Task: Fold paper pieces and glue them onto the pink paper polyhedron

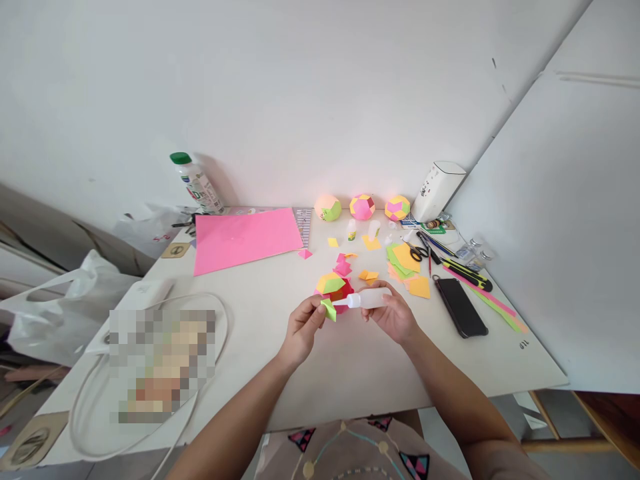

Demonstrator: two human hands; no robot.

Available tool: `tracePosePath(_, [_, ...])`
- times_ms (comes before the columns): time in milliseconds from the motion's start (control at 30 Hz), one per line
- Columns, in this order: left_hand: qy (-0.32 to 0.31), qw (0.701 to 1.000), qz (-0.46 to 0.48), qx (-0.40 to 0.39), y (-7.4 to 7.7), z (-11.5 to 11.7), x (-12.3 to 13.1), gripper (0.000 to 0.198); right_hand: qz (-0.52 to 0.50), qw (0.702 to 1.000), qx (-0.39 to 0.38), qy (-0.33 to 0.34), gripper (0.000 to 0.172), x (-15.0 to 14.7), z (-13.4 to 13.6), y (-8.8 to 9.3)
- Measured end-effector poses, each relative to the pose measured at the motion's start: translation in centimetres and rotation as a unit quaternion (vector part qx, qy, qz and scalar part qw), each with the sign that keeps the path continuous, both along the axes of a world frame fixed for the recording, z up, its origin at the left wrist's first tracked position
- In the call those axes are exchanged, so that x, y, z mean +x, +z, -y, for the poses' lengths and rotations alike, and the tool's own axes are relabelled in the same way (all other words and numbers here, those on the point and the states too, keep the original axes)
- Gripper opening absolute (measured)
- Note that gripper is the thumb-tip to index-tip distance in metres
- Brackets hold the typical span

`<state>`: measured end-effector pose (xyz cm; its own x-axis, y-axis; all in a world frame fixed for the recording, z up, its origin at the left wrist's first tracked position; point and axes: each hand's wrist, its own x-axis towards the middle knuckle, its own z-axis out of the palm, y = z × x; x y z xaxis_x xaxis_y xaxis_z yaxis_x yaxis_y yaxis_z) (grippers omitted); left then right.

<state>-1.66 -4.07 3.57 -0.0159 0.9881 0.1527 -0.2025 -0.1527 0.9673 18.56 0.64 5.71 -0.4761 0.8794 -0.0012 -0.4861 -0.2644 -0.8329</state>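
Note:
My left hand (304,325) pinches a small folded green paper piece (329,309) above the white table (350,363). My right hand (393,313) grips a small clear glue bottle (367,299) held sideways, its nozzle touching the green piece. Just behind my hands sits a partly built paper ball (334,287) of green, orange and pink panels. Loose folded pink and orange pieces (345,265) lie beyond it.
A pink paper sheet (245,239) lies at the back left by a plastic bottle (196,181). Three finished paper balls (362,207) line the wall. Stacked coloured squares (404,261), scissors (419,251), a utility knife (467,273) and a black phone (460,307) lie right. A white cable (220,320) loops left.

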Motion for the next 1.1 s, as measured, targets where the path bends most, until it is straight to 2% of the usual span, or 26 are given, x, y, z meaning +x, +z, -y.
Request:
tracePosePath(400, [-0.002,1.0,-0.013,0.017,-0.27,0.0,-0.11,0.03,0.0,1.0,-0.009,0.004,0.019,-0.05,0.07,0.03])
tracePosePath(900, [0.019,1.0,0.007,0.018,0.21,-0.16,-0.34,0.031,0.01,1.0,-0.015,-0.003,0.022,0.2,-0.23,-0.57])
tracePosePath(1000, [0.06,0.998,0.024,0.023,0.44,-0.35,-0.53,0.029,0.007,1.0,-0.005,-0.016,0.02,0.04,-0.23,-0.56])
tracePosePath(1100, [0.164,0.985,0.052,-0.003,0.54,-0.84,-0.77,0.028,0.024,0.999,0.003,-0.038,0.02,-0.18,-0.19,-0.55])
